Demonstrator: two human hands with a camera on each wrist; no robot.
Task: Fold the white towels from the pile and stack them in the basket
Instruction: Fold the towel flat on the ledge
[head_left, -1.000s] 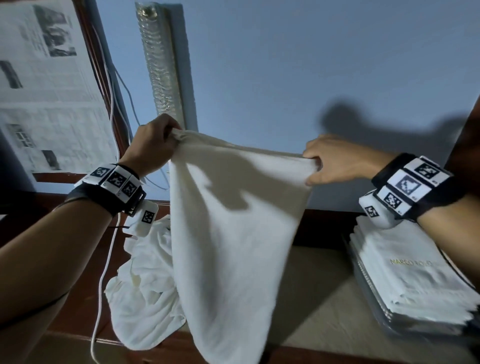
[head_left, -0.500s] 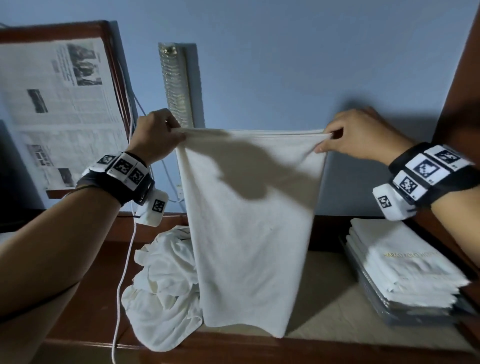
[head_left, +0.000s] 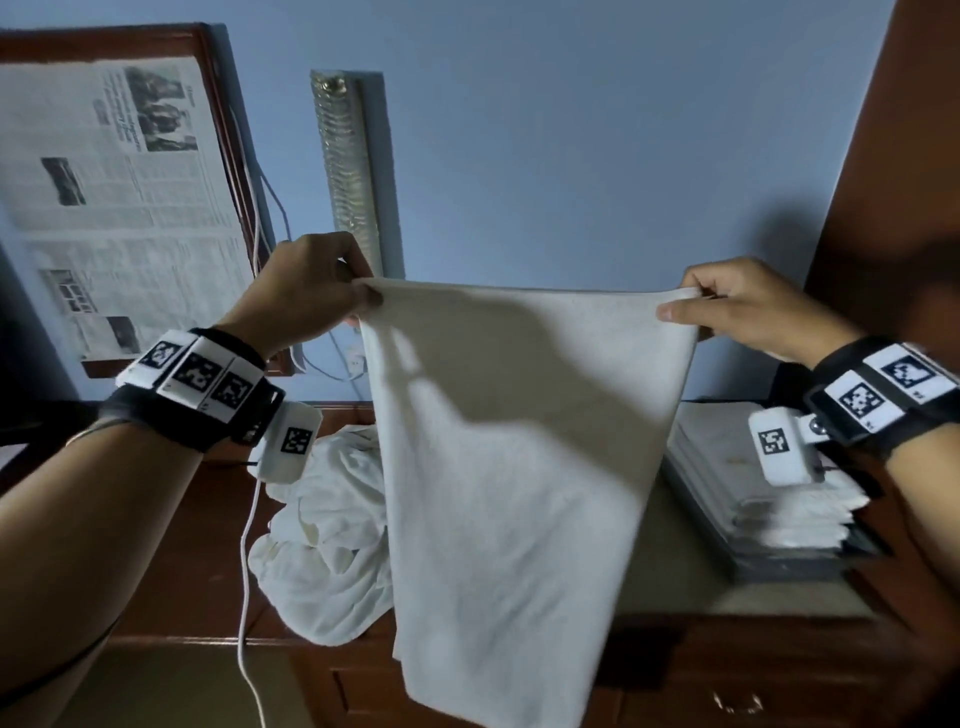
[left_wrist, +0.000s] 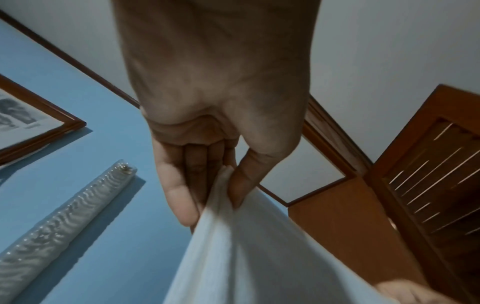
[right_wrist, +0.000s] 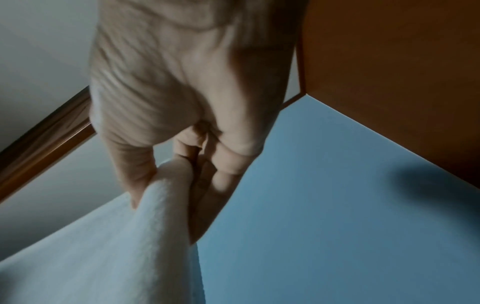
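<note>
A white towel (head_left: 519, 467) hangs spread out in the air in front of me, its top edge pulled straight. My left hand (head_left: 332, 291) pinches its top left corner, thumb against fingers, as the left wrist view shows on the towel (left_wrist: 233, 246). My right hand (head_left: 722, 306) pinches the top right corner of the towel (right_wrist: 130, 236). Below on the left lies the crumpled pile of white towels (head_left: 322, 540). On the right a stack of folded towels (head_left: 737, 483) sits in a shallow dark basket (head_left: 779, 564). The hanging towel hides the middle of the surface.
A wooden dresser top (head_left: 176, 571) carries the pile and basket. A white cable (head_left: 244, 597) hangs off its front edge. A framed newspaper (head_left: 104, 197) and a ribbed wall lamp (head_left: 345, 166) are on the blue wall. A wooden cabinet side (head_left: 883, 182) stands at the right.
My hands have moved apart and pulled the towel's top edge taut and level. The towel went from sagging and bunched to hanging flat; the view has tilted down a little.
</note>
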